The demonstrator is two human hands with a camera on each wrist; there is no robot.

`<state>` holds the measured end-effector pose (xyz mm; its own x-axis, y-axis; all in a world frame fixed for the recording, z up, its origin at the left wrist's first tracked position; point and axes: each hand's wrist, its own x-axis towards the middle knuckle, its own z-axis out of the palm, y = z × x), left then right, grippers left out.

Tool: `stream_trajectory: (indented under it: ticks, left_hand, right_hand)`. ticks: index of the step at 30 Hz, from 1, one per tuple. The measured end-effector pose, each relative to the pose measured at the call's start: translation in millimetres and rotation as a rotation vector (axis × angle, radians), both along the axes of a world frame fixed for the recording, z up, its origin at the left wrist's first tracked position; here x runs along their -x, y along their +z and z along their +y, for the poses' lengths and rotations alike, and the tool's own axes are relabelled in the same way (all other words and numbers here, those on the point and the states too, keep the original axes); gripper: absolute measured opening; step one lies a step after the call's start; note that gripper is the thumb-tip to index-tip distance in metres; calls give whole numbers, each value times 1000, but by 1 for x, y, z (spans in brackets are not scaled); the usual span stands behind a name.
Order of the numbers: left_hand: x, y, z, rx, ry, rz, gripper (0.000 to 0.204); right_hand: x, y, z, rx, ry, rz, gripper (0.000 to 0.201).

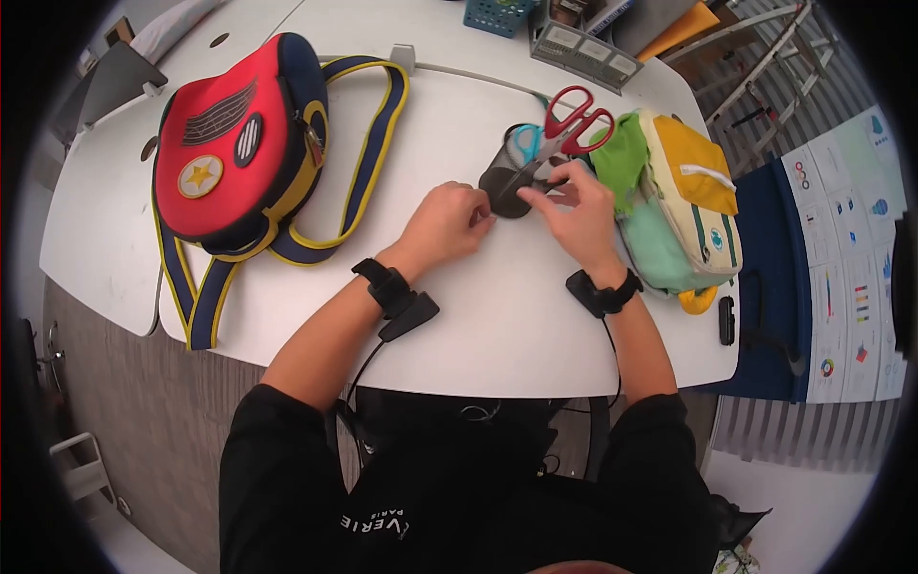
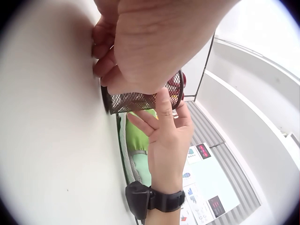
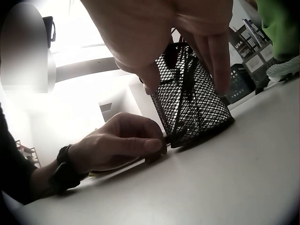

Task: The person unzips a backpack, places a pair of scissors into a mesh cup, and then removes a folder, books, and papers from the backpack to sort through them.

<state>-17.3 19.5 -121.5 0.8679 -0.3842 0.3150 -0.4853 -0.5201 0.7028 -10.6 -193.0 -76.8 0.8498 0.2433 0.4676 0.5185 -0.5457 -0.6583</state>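
Note:
A black mesh pen holder [image 1: 504, 182] stands on the white table [image 1: 459, 325], with red-handled scissors [image 1: 579, 122] and blue-handled scissors [image 1: 527, 141] sticking out of its top. My right hand [image 1: 580, 210] grips the holder near its upper part, thumb on one side and fingers on the other, as the right wrist view shows. Low beside the holder's base, my left hand [image 1: 445, 228] rests at the tabletop with bent fingers. In the right wrist view its fingertips [image 3: 157, 147] are right at the bottom edge; whether they pinch it I cannot tell.
A red backpack [image 1: 229, 153] with navy-and-yellow straps lies to the left. Close on the right is a green, cream and yellow backpack [image 1: 684, 206], with a small black object [image 1: 727, 320] near the table edge. Grey crates [image 1: 583, 53] and a teal basket [image 1: 497, 14] stand at the back.

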Motion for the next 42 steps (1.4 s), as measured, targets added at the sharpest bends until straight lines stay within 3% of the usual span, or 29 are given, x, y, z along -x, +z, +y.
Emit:
stream_trajectory:
  ticks: [3, 5, 9, 10, 13, 20, 23, 25, 27, 29, 33, 35, 36, 42]
  left_hand:
    - [0, -2, 2, 28, 10, -22, 11]
    - [-1, -1, 3, 9, 14, 3, 11]
    - [-2, 2, 3, 14, 10, 40, 12]
    - [-2, 1, 3, 9, 1, 17, 12]
    - [-1, -2, 4, 5, -3, -15, 12]
    - [-2, -2, 4, -16, -7, -31, 12]
    - [2, -3, 4, -5, -7, -69, 11]
    - [1, -1, 4, -19, -21, -29, 12]
    - [1, -2, 5, -25, -16, -37, 12]
    - [3, 1, 4, -44, -25, -48, 12]
    - [10, 13, 5, -151, 19, -98, 13]
    - [14, 23, 5, -212, 39, -147, 13]
    - [17, 29, 4, -233, 65, -195, 13]
    - [17, 48, 9, -279, 213, -400, 15]
  right_hand:
    - [-21, 27, 6, -59, -80, 69, 36]
    - [-52, 38, 3, 73, -200, -52, 36]
    - [-142, 37, -2, -62, -163, -370, 37]
    - [-159, 40, -7, 44, -271, -294, 41]
    - [-213, 22, -19, 201, -361, -387, 45]
    - [-252, -15, -30, 282, -408, -305, 42]
    - [-233, -16, -17, 218, -389, -167, 45]
    - [-215, -12, -4, 105, -433, -368, 48]
    - [-189, -4, 4, 90, -421, -349, 52]
    - [-158, 0, 5, 180, -195, -346, 46]
    - [-100, -16, -8, 378, -38, -300, 42]
    - [-77, -26, -18, 463, -44, -15, 41]
    - [-75, -34, -29, 544, -42, -33, 44]
    - [-113, -46, -67, 450, -40, -31, 46]
